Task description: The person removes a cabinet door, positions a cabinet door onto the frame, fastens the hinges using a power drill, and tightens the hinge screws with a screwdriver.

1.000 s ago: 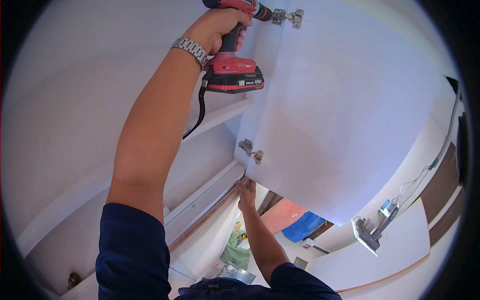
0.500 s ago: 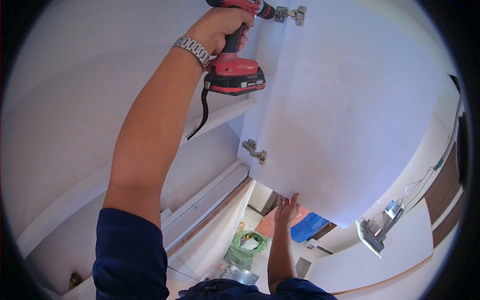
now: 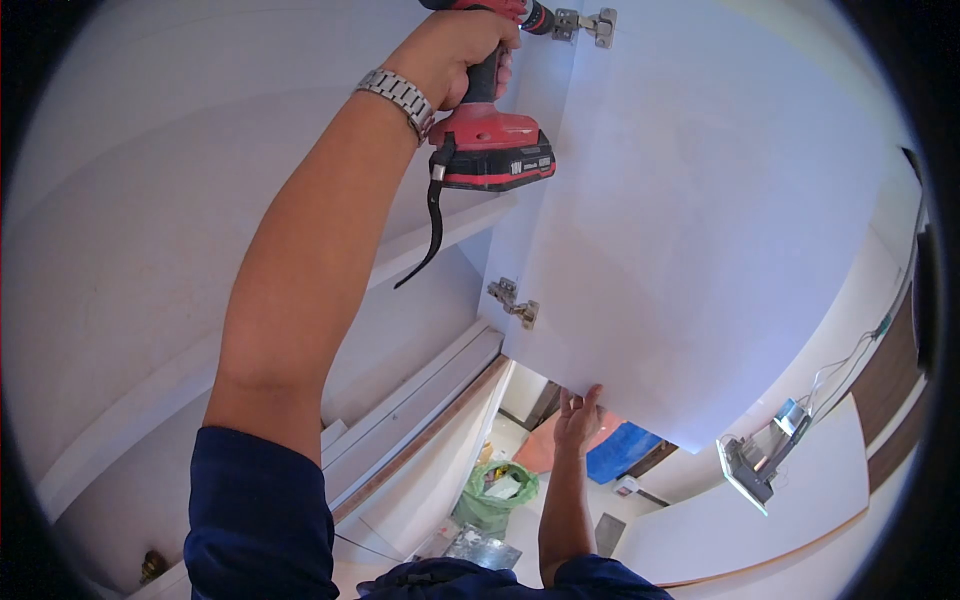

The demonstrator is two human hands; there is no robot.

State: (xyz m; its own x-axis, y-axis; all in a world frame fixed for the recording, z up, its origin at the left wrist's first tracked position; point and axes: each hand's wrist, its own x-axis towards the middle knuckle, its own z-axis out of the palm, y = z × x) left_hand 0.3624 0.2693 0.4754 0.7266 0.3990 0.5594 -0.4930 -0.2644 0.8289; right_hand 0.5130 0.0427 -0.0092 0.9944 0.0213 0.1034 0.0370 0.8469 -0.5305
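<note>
In the head view, the ribbed dark grip of a red-and-black cordless drill (image 3: 488,128) is wrapped by the fingers of the left hand (image 3: 462,52), above a wrist circled by a linked metal watch (image 3: 398,96). The drill is held high at the top edge, where its upper body is partly cut off; its rounded black chuck is set just beside a shiny metal upper hinge (image 3: 585,27), though contact cannot be told. A flat, blocky battery (image 3: 500,168) is fitted beneath the grip, and a limp, curved black strap (image 3: 436,225) is hung from it. The bottom edge of a smooth, pale door panel (image 3: 690,210) is touched by the right hand (image 3: 577,422), its thumb laid upward against the panel; how tightly its fingers are closed cannot be told. An angular metal lower hinge (image 3: 514,303) is fixed near the panel's lower corner. A straight white shelf (image 3: 440,240) is seen behind the strap, and a crumpled green bag (image 3: 484,512) is seen below.
</note>
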